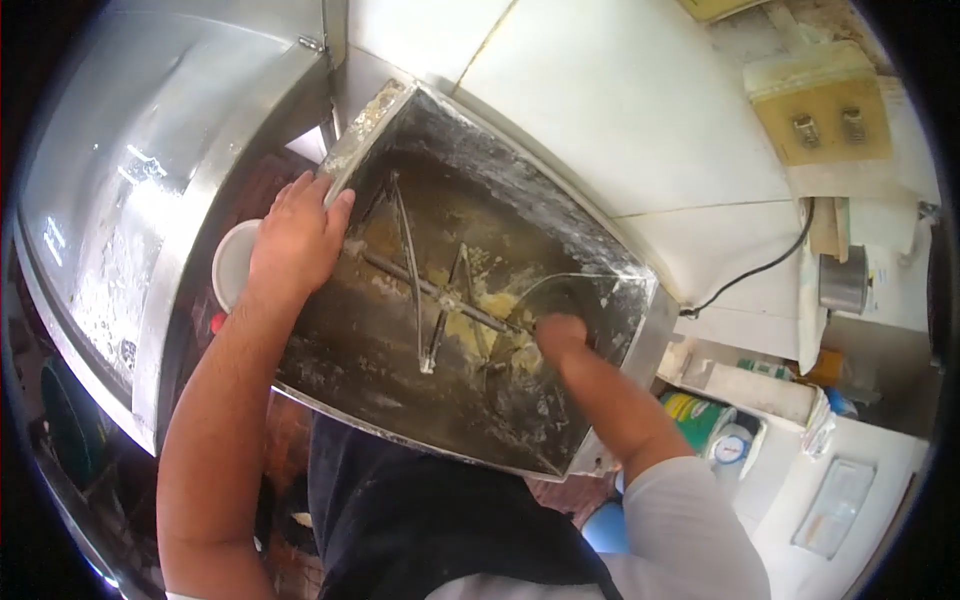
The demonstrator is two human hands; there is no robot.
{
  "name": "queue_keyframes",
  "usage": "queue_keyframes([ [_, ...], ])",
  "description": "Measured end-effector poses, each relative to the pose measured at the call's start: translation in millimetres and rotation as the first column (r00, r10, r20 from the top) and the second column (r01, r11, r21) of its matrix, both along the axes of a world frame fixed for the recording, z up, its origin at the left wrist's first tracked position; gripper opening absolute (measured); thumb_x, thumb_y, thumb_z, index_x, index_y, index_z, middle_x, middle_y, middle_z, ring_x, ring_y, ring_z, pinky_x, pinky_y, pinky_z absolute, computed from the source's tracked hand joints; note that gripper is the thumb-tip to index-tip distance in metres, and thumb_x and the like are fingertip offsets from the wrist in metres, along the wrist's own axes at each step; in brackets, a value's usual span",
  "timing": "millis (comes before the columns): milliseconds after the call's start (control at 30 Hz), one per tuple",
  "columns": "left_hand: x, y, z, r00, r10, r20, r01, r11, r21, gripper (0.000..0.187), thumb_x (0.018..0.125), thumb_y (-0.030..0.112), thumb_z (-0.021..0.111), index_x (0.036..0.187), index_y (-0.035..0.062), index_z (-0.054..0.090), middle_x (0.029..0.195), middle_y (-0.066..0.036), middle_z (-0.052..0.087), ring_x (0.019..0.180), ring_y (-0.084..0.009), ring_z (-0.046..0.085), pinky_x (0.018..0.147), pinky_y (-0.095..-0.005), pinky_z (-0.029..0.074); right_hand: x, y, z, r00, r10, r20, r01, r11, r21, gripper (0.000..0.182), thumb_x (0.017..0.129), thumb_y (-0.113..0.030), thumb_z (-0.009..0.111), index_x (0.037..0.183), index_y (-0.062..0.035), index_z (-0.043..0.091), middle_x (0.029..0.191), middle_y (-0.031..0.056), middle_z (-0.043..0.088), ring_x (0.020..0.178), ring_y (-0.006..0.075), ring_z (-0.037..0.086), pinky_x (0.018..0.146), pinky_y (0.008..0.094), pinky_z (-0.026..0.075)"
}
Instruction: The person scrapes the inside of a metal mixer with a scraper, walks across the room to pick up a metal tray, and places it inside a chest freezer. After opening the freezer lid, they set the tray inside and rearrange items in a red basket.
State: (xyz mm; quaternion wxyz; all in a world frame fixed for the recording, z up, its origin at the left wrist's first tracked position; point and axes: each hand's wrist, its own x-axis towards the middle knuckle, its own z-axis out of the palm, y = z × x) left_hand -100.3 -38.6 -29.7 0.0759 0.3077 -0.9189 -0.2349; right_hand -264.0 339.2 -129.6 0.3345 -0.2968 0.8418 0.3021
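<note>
A metal mixer trough [400, 385], smeared with pale flour-like residue, lies in front of me. Through its middle runs a shaft [390, 268] with angled metal paddle bars [412, 262]. My left hand [297, 238] rests over the trough's left end, fingers laid along the outside and thumb near the rim. Inside the right end, my right hand [562, 336] is closed and blurred, close to the shaft. Whatever its fingers hold, if anything, is hidden. Yellowish dough-like residue [497, 303] sticks to the shaft and trough bottom beside this hand.
A white round container [234, 262] stands behind my left hand. To the left is a large stainless-steel machine [165, 195]. White wall tiles [610, 90] border the trough's far side. A black cable [765, 266] hangs at right, above shelves with a green package [698, 415].
</note>
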Motion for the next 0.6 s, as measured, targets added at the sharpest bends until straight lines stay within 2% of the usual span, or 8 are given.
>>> queue_keyframes([
  [100, -4.1, 1.8, 18.8, 0.997, -0.017, 0.072, 0.009, 0.994, 0.105, 0.05, 0.1, 0.039, 0.047, 0.129, -0.001, 0.055, 0.136, -0.026, 0.052, 0.129, -0.0394, 0.047, 0.109, -0.0445, 0.036, -23.8, -20.0, 26.9, 0.999, -0.011, -0.03, 0.01, 1.0, -0.027, 0.023, 0.085, -0.014, 0.058, 0.096, -0.0044, 0.075, 0.102, 0.0178, 0.071, 0.096, 0.0334, 0.069, 0.077, 0.0458, 0.056],
  [167, -3.8, 1.8, 12.0, 0.999, -0.029, 0.045, 0.026, 0.998, 0.061, 0.05, 0.1, 0.039, 0.047, 0.13, -0.0006, 0.056, 0.136, -0.026, 0.051, 0.129, -0.0394, 0.047, 0.109, -0.0444, 0.036, -37.2, -45.6, 61.0, 0.999, -0.019, 0.05, 0.017, 0.999, 0.046, 0.022, 0.082, -0.01, 0.06, 0.095, -0.003, 0.076, 0.097, 0.0186, 0.072, 0.091, 0.035, 0.07, 0.073, 0.0462, 0.056],
  [233, -5.2, 4.5, 25.9, 0.992, -0.002, 0.129, -0.014, 0.993, 0.12, 0.052, 0.101, 0.04, 0.046, 0.131, -0.0008, 0.055, 0.138, -0.025, 0.05, 0.13, -0.0396, 0.046, 0.11, -0.0442, 0.035, -37.7, -48.4, 72.8, 0.998, 0.019, 0.061, -0.02, 1.0, 0.004, 0.022, 0.08, -0.01, 0.06, 0.094, -0.0037, 0.076, 0.097, 0.0182, 0.072, 0.091, 0.0354, 0.07, 0.073, 0.0458, 0.056],
  [333, -4.3, 4.4, 27.9, 0.992, -0.01, 0.129, -0.006, 0.992, 0.128, 0.053, 0.101, 0.042, 0.045, 0.131, -0.0006, 0.055, 0.139, -0.025, 0.049, 0.13, -0.0393, 0.045, 0.11, -0.0443, 0.035, -24.4, -49.4, 78.3, 0.995, 0.069, 0.077, -0.067, 0.997, -0.026, 0.022, 0.078, -0.009, 0.062, 0.094, -0.0051, 0.076, 0.098, 0.0181, 0.072, 0.092, 0.0356, 0.07, 0.073, 0.0446, 0.056],
  [400, -1.2, 1.8, 9.8, 0.998, -0.004, 0.058, 0.0, 0.997, 0.071, 0.05, 0.1, 0.04, 0.046, 0.127, 0.0003, 0.057, 0.134, -0.024, 0.053, 0.125, -0.0394, 0.049, 0.106, -0.0455, 0.038, -5.3, -45.4, 72.0, 0.993, 0.072, 0.097, -0.077, 0.996, 0.048, 0.023, 0.079, -0.01, 0.062, 0.096, -0.006, 0.076, 0.099, 0.0174, 0.072, 0.093, 0.0346, 0.07, 0.074, 0.0441, 0.056],
  [433, -0.3, 0.4, 1.0, 1.0, -0.007, -0.009, 0.007, 1.0, 0.01, 0.046, 0.099, 0.039, 0.047, 0.123, 0.0012, 0.059, 0.13, -0.022, 0.056, 0.121, -0.0395, 0.052, 0.103, -0.0467, 0.041, 3.0, -28.6, 48.6, 0.995, 0.004, 0.102, -0.008, 0.999, 0.033, 0.022, 0.079, -0.011, 0.063, 0.095, -0.0059, 0.076, 0.099, 0.0162, 0.073, 0.093, 0.0339, 0.07, 0.075, 0.0444, 0.056],
  [533, 0.3, -0.1, -3.8, 0.999, 0.012, -0.034, -0.013, 1.0, -0.004, 0.047, 0.099, 0.039, 0.047, 0.123, 0.0013, 0.059, 0.13, -0.023, 0.056, 0.121, -0.0399, 0.052, 0.103, -0.0467, 0.041, 17.3, -29.6, 63.8, 0.993, 0.027, 0.111, -0.04, 0.992, 0.119, 0.021, 0.08, -0.014, 0.063, 0.094, -0.0048, 0.076, 0.097, 0.0163, 0.073, 0.092, 0.0338, 0.07, 0.075, 0.0451, 0.056],
  [600, 0.0, 0.6, 11.0, 0.999, 0.016, 0.034, -0.018, 0.998, 0.066, 0.049, 0.099, 0.04, 0.046, 0.126, 0.0002, 0.058, 0.134, -0.025, 0.053, 0.126, -0.04, 0.048, 0.107, -0.0457, 0.038, 6.4, -27.1, 90.1, 0.899, -0.055, 0.434, 0.042, 0.998, 0.039, 0.021, 0.078, -0.014, 0.063, 0.091, -0.0031, 0.075, 0.096, 0.0178, 0.072, 0.091, 0.0343, 0.07, 0.076, 0.0458, 0.056],
])
